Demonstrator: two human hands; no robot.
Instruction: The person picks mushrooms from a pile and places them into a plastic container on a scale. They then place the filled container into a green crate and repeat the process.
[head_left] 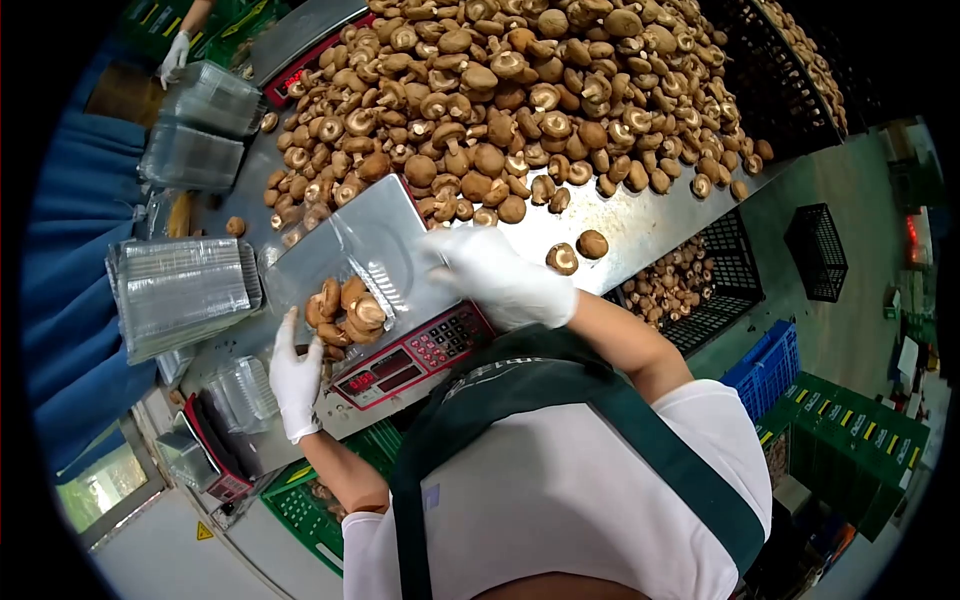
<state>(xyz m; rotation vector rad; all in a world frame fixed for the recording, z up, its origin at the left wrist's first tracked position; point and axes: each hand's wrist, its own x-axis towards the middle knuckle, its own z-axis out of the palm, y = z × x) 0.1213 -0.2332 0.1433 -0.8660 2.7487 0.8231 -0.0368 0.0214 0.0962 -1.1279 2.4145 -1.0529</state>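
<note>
A clear plastic tray (378,290) rests on the red-edged weighing scale (440,338), with several brown shiitake mushrooms (348,308) gathered at its near left part. My left hand (297,385), in a white glove, is at the tray's left side beside these mushrooms, thumb and forefinger apart. Over the scale's right side is my right hand (492,275), also gloved in white. Its fingers are smeared by motion, so I cannot tell whether they hold anything. Beyond the scale, a large heap of shiitake mushrooms (490,110) spreads over the metal table (640,225).
Stacked clear trays (185,290) stand at the left, with more stacks (195,155) behind. Another person's gloved hand (175,57) is at the upper left. A black crate (735,265) of mushrooms sits below the table's right edge. A second scale (215,450) is at lower left.
</note>
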